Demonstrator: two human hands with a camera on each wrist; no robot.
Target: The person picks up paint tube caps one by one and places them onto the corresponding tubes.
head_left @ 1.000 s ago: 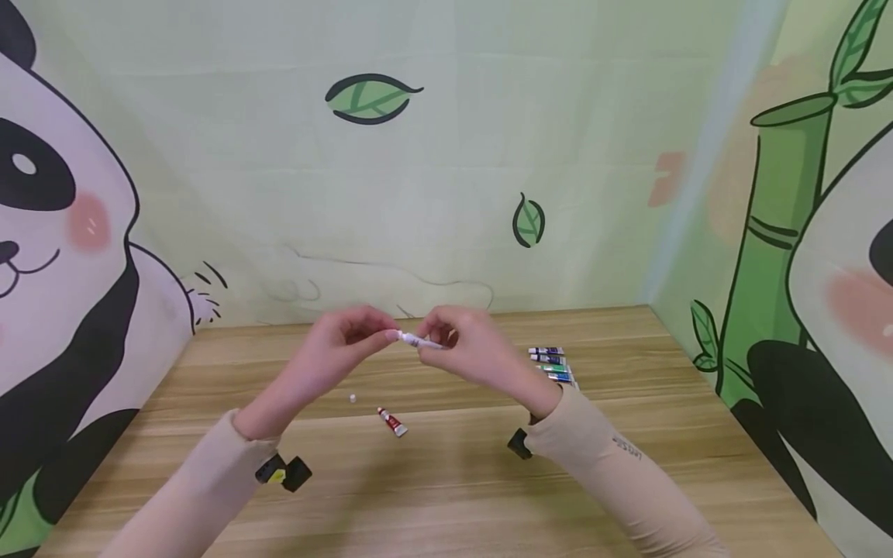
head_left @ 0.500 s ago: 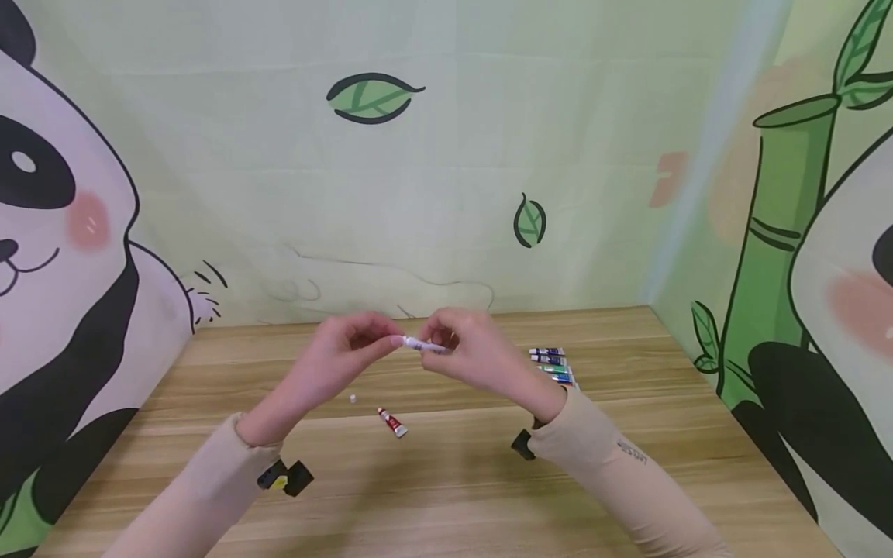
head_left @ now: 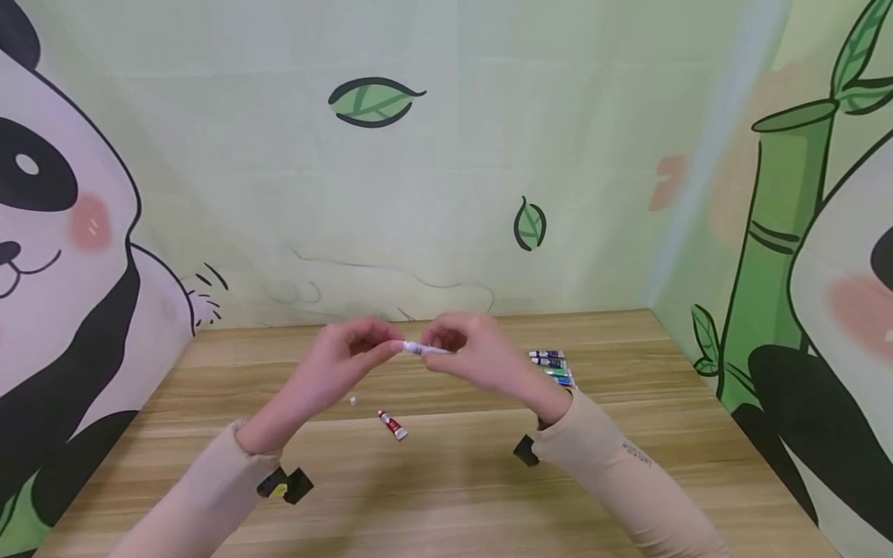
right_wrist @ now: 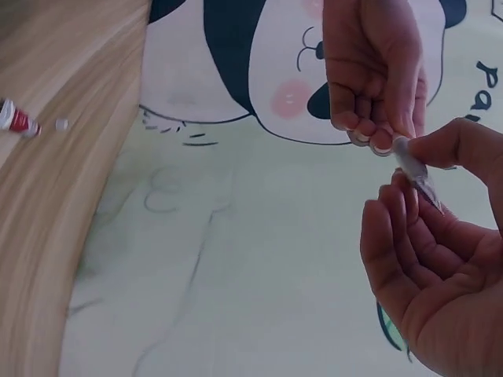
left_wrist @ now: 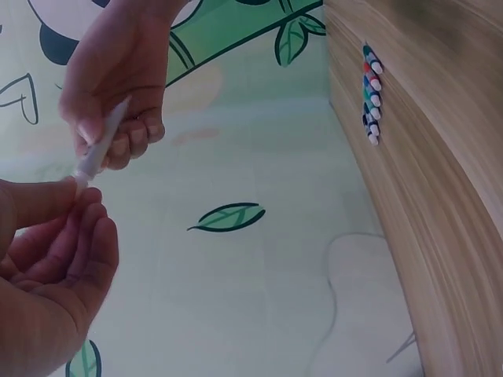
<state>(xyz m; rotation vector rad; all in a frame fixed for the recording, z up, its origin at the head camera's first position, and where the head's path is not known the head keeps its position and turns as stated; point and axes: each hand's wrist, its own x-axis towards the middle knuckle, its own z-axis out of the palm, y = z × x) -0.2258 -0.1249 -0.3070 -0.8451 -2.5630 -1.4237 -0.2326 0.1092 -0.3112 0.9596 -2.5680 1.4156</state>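
Observation:
A small white paint tube (head_left: pixel 418 349) is held up above the far part of the table, lying nearly level between both hands. My left hand (head_left: pixel 335 366) pinches its capped end between thumb and fingertips. The tube's body is gripped by my right hand (head_left: pixel 481 358), whose fingers cover the rear part in the head view. In the left wrist view the tube (left_wrist: pixel 100 149) shows a tapering flat end. On the wooden table below lie a red paint tube (head_left: pixel 393 425) and, a little to its left, a small loose white cap (head_left: pixel 353 401).
Several paint tubes (head_left: pixel 549 363) in dark blue, green and blue lie in a row at the right, beyond the right forearm. The wooden table (head_left: pixel 446 496) ends at a cloth backdrop (head_left: pixel 446 178) printed with pandas, bamboo and leaves.
Both hands have shifted slightly right and down with the white paint tube between them. The red tube and the loose cap stay where they lay.

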